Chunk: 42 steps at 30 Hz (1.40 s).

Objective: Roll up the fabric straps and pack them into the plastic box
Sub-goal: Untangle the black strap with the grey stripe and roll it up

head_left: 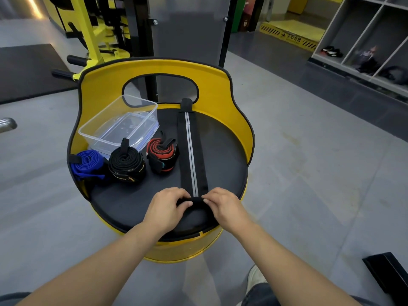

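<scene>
A long black strap with a white centre stripe (191, 151) lies flat along the black seat (223, 155), running from the back rim to the front. My left hand (169, 205) and my right hand (223, 205) both pinch its near end, which is curled into a small roll between the fingers. Three rolled straps stand to the left: a blue one (88, 163), a black one (127, 163) and a red-and-black one (162, 154). Behind them sits the clear plastic box (106, 127), with a clear lid lying inside it.
The seat belongs to a yellow barrel chair with a tall backrest (154, 69) around the rear. Yellow gym equipment (92, 36) stands behind it, grey shelving (364, 40) at the right. A black object (388, 272) lies on the floor near right.
</scene>
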Motion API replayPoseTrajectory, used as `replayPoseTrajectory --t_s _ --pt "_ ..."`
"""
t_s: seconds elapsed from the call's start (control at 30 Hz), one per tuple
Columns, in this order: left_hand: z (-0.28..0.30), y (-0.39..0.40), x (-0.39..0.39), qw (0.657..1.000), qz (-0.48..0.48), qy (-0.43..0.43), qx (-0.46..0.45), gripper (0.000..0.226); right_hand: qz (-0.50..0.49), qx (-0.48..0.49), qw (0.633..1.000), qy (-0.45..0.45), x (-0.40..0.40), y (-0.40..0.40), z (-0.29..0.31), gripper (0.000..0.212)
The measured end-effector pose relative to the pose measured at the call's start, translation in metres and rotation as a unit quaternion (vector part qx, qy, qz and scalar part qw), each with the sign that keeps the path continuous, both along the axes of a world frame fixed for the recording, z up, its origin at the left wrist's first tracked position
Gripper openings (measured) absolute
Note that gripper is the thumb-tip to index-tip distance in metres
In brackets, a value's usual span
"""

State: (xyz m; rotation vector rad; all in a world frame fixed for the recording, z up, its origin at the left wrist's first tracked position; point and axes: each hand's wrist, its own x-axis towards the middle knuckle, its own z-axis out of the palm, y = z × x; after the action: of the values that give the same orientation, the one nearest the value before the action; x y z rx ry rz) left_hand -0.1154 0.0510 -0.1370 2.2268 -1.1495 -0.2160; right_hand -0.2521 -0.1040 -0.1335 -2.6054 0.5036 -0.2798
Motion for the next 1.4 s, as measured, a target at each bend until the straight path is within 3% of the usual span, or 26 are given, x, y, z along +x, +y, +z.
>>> replayPoseTrajectory --t_s 0.1,0.3,0.4,0.57,0.7,0.97,1.23,1.4 --pt "0.0 -0.002 0.003 0.999 0.007 0.027 0.017 0.016 -0.013 0.008 1.0 0.005 0.001 0.002 -0.003 0.025" --pt "0.002 -0.009 0.003 1.0 0.008 -0.005 0.002 0.004 -0.04 0.026 0.999 -0.004 0.01 0.004 -0.001 0.016" --pt "0.0 -0.008 0.001 0.997 -0.018 -0.069 0.009 0.005 -0.042 0.012 0.999 0.002 0.01 0.006 -0.001 0.007" --pt "-0.01 0.004 -0.001 0.975 -0.122 -0.185 0.012 0.008 -0.051 -0.004 0.999 0.017 0.012 0.007 -0.004 0.009" --pt "-0.015 0.006 0.002 0.969 -0.143 -0.198 0.027 0.023 -0.046 -0.016 0.999 0.014 0.012 0.008 -0.006 0.012" --pt "-0.018 0.003 -0.001 0.982 -0.08 -0.17 0.007 0.021 0.033 -0.097 0.995 -0.014 -0.001 0.003 -0.014 0.023" --pt "-0.008 0.0 0.002 0.984 -0.088 -0.145 0.052 0.034 0.038 -0.101 0.994 -0.008 0.003 0.002 -0.013 0.027" --pt "-0.011 -0.006 0.003 0.984 -0.061 -0.156 0.057 0.026 0.015 -0.139 0.99 0.001 0.008 0.004 -0.014 0.03"
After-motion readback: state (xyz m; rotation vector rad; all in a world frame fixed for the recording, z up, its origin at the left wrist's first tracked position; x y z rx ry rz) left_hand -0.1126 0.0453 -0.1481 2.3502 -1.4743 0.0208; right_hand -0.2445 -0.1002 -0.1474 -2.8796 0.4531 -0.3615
